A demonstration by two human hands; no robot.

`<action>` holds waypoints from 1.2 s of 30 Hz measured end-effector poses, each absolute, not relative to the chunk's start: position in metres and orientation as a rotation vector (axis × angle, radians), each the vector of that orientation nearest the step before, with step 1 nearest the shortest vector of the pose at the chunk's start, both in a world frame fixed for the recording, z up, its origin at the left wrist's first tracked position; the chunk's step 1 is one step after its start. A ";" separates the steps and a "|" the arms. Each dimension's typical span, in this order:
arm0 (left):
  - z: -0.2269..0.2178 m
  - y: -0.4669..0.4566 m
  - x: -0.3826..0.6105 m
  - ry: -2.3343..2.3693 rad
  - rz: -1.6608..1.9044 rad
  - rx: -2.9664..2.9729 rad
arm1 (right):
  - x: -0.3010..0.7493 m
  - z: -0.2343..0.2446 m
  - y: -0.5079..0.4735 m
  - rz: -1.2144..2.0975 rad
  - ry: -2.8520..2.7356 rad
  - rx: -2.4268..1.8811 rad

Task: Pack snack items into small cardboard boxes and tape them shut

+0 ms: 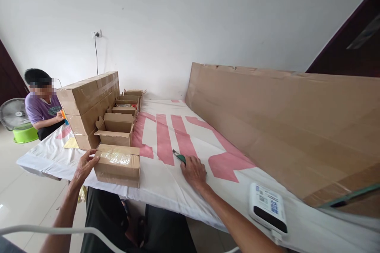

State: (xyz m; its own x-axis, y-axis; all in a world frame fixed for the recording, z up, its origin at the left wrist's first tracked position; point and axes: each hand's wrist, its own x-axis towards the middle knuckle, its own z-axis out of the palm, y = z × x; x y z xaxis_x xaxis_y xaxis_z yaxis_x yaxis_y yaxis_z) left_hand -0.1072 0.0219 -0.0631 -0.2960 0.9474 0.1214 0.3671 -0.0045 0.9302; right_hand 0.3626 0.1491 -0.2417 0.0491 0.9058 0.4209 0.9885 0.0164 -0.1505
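A small taped cardboard box (pixel 118 166) sits at the near edge of the cloth-covered table. My left hand (pixel 86 162) grips its left end, thumb and fingertips against the upper corner. Clear tape shines across its top. To the right, my right hand (pixel 193 170) is closed around a green utility knife (pixel 179 157), with the metal tip pointing away to the upper left. The knife is apart from the box, above or on the cloth. Behind the taped box stands an open cardboard box (pixel 114 128) with its flaps up, and more open boxes (pixel 127 101) line up farther back.
A wall of stacked closed boxes (pixel 89 110) rises at the left. A large cardboard sheet (pixel 282 126) leans along the right. A white device (pixel 268 207) with a cable lies near the front. Another person (pixel 44 104) crouches beyond the stack, near a fan (pixel 18 114).
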 end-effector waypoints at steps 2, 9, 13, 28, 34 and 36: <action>-0.061 0.021 -0.105 1.654 1.289 1.334 | 0.363 -0.242 0.149 -0.280 -1.899 -1.933; -0.058 0.027 -0.111 1.570 1.329 1.231 | 0.363 -0.243 0.149 -0.282 -1.892 -1.949; -0.058 0.033 -0.112 1.517 1.305 1.211 | 0.364 -0.242 0.148 -0.286 -1.901 -1.954; -0.055 0.036 -0.103 1.452 1.096 1.338 | 0.364 -0.241 0.147 -0.281 -1.900 -1.961; -0.056 0.033 -0.097 1.492 1.035 1.412 | 0.363 -0.239 0.146 -0.263 -1.901 -1.973; -0.057 0.034 -0.097 1.508 1.019 1.424 | 0.363 -0.238 0.146 -0.264 -1.900 -1.975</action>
